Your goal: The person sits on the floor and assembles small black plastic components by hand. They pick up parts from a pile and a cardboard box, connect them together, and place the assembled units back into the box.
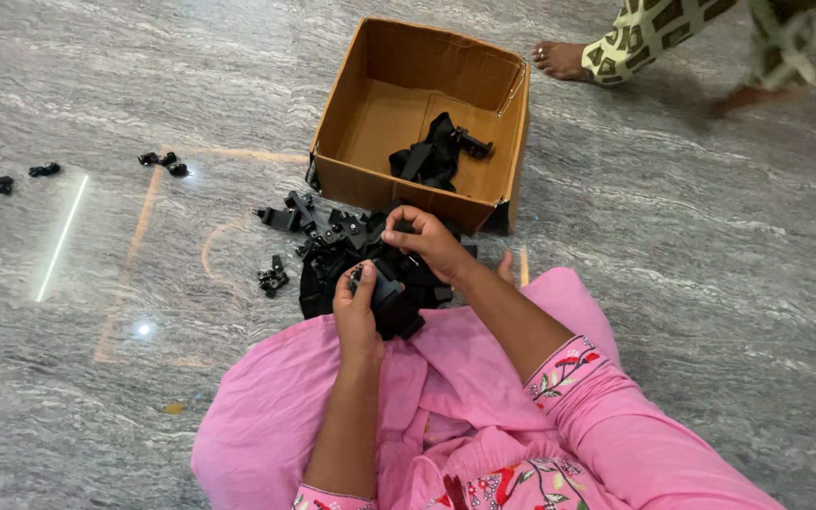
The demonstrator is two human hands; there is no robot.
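The black strap piece [384,288] is small, dark and made of hard plastic with cloth strap on it. It looks like a buckle or clip, but the exact shape is hard to tell because everything around it is black too. It sits at the near edge of a pile of black straps and clips [351,255] on the floor, just in front of the person's pink lap.

The left hand [356,316] has a narrow grip on the black strap piece, with the thumb and fingers pinched on its left side. The piece pokes out to the right of that hand. The right hand [432,244] reaches over from the other side. Its fingers curl down and close on black straps at the top of the pile, just above the piece. The two hands are near each other, with the piece between them.

Behind the pile stands an open cardboard box [370,179] with its flaps up. It touches the far side of the pile. Inside it lies a bundle of black straps [432,151].

A few more small black clips [273,279] lie on the grey marble floor [691,283] to the left of the pile, and some loose black bits [162,162] lie further left, well apart. Another person's bare foot [561,59] is on the floor beyond the box.
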